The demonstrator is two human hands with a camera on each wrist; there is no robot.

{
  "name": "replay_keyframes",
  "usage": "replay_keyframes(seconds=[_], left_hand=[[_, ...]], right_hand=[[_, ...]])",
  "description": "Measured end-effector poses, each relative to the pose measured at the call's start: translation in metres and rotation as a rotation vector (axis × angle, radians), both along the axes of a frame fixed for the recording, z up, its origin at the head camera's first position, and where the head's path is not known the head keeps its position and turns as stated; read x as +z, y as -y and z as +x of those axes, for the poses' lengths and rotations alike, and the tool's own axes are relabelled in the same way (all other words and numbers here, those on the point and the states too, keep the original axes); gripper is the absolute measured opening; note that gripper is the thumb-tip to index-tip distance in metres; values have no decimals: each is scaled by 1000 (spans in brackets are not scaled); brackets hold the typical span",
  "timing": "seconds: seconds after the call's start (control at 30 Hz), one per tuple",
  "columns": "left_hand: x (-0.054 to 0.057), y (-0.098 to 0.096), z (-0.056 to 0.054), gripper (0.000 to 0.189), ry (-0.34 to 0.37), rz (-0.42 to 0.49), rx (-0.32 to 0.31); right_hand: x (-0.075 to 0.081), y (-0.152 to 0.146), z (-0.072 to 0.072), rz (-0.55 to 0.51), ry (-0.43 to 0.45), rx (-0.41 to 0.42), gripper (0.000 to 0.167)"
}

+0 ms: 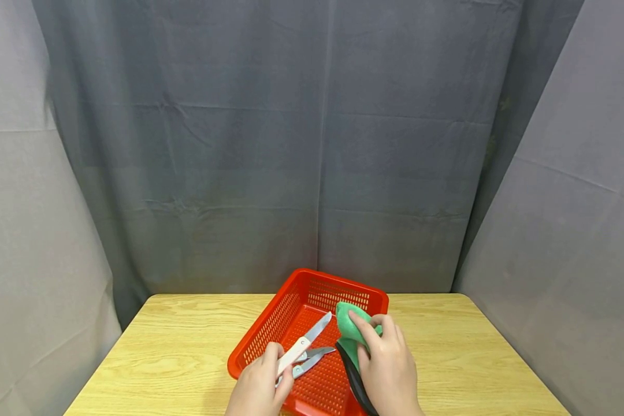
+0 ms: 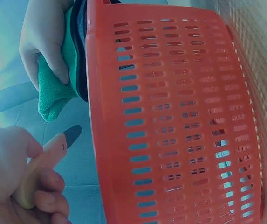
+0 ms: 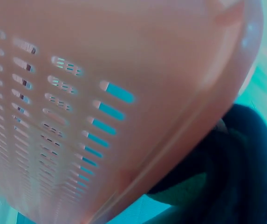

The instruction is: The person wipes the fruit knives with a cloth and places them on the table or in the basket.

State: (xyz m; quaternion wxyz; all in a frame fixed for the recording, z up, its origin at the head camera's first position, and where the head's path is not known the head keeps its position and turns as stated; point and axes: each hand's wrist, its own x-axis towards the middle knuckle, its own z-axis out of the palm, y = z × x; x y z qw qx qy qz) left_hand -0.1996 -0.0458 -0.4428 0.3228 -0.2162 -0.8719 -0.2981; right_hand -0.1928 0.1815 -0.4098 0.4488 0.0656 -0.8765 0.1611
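My left hand (image 1: 257,384) grips a knife (image 1: 293,353) by its pale handle over the left part of a red plastic basket (image 1: 260,332). Its blade slants up and to the right. Across the basket, my right hand (image 1: 388,367) pinches a folded green cloth (image 1: 347,322) with a black edge, close to the blade's tip. More knives (image 1: 308,365) with pale handles lie inside the basket, partly behind the left hand. In the left wrist view, the fingers curl round the knife handle (image 2: 55,150). The right wrist view shows dark fabric (image 3: 254,158) beside the basket rim; the hand is hidden there.
The basket stands tilted at an angle on a light wooden table (image 1: 161,358), near its front edge. A grey curtain (image 1: 239,144) hangs behind the table, with pale cloth (image 1: 31,231) on the left and more cloth (image 1: 567,231) on the right.
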Motion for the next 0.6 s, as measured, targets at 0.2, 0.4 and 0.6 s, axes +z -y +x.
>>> replay_keyframes(seconds=[0.2, 0.4, 0.6], left_hand=[[3, 0, 1, 22, 47, 9, -9], [3, 1, 1, 19, 44, 28, -29], [6, 1, 2, 15, 59, 21, -21]], right_hand=[[1, 2, 1, 5, 23, 1, 62], [1, 2, 1, 9, 24, 3, 63], [2, 3, 3, 7, 40, 3, 64]])
